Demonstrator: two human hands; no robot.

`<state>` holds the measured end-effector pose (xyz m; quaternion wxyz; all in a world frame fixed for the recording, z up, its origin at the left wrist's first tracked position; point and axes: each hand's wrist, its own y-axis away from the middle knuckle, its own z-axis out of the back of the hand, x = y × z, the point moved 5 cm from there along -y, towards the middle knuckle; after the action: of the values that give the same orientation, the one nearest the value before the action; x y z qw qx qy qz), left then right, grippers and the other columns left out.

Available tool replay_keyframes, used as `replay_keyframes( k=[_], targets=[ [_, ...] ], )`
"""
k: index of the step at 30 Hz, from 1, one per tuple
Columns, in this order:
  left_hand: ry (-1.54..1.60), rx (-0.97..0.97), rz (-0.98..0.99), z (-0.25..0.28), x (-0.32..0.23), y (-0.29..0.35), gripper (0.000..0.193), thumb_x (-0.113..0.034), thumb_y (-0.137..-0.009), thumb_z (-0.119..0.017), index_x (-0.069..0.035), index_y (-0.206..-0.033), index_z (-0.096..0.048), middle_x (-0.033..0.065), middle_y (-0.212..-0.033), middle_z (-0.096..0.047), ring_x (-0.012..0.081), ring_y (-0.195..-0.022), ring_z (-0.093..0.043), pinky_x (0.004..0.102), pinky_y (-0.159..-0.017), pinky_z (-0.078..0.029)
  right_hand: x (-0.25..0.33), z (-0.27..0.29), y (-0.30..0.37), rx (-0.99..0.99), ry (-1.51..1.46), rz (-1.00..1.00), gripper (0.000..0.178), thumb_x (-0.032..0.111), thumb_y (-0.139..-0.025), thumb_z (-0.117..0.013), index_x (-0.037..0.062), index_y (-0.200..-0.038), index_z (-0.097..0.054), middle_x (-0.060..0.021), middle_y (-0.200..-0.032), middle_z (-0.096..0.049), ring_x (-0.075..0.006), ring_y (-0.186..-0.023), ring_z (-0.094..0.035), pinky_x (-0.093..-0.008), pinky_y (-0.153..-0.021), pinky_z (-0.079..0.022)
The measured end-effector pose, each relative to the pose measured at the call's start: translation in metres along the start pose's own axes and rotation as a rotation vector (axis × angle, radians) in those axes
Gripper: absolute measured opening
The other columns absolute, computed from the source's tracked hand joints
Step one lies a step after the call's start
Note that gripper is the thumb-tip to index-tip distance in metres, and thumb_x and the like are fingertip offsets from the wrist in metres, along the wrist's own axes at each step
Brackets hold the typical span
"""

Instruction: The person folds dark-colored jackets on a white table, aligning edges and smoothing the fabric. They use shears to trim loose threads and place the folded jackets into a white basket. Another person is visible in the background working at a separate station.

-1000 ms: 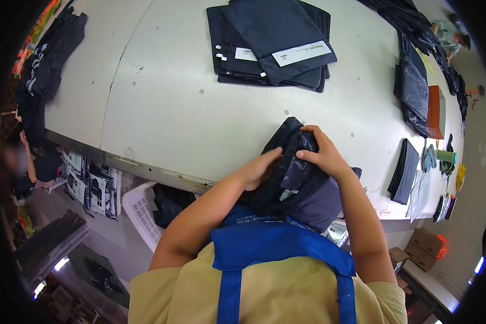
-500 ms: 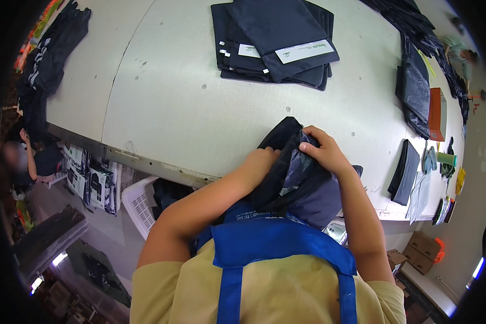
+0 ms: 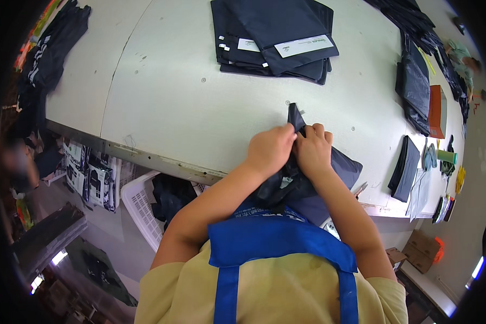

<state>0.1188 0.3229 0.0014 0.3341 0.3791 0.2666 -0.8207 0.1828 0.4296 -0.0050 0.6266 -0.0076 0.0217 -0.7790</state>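
A piece of soft black cloth with a slight shine (image 3: 292, 168) is held above the near edge of the pale, flat worktop (image 3: 167, 92), close to the person's body. Its upper end is squeezed into a narrow, pointed strip, which stands up over the fingers. Below the hands it spreads in loose, uneven folds, and one small pale patch is visible there. The left hand (image 3: 270, 148) is closed, with the fingers curled, and it grips the cloth at the base of this strip. The right hand (image 3: 314, 150) is just beside it, also with bent fingers, and it pinches the same cloth. A smooth dark grey fabric piece (image 3: 346, 168) extends beyond the right hand; whether it is joined to the black cloth, I cannot tell.
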Motion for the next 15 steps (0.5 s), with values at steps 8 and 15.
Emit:
replay_keyframes(
  k=[8, 15],
  targets=[
    [-0.186, 0.208, 0.14, 0.019, 0.026, 0.037, 0.019, -0.009, -0.081, -0.062, -0.007, -0.095, -0.049, 0.0155, -0.091, -0.06, 0.0386, -0.075, -0.059, 0.0456, -0.064, -0.048, -0.023, 0.0, 0.011, 0.009, -0.505, -0.299, 0.032, 0.03, -0.073, -0.074, 0.003, -0.088, -0.064, -0.0098, -0.104, -0.064, -0.032, -0.096, -0.058, -0.039, -0.082, -0.048],
    [0.174, 0.205, 0.431, 0.021, 0.042, 0.06, 0.018, -0.013, -0.088, -0.063, -0.003, -0.091, -0.047, 0.0094, -0.063, -0.054, 0.0234, -0.056, -0.053, 0.0353, -0.055, -0.043, 0.036, 0.031, 0.07, 0.105, -0.472, 0.103, 0.055, 0.041, -0.077, -0.069, 0.0242, -0.127, -0.056, -0.009, -0.138, -0.046, -0.0338, -0.132, -0.037, -0.065, -0.105, -0.022]
  ],
)
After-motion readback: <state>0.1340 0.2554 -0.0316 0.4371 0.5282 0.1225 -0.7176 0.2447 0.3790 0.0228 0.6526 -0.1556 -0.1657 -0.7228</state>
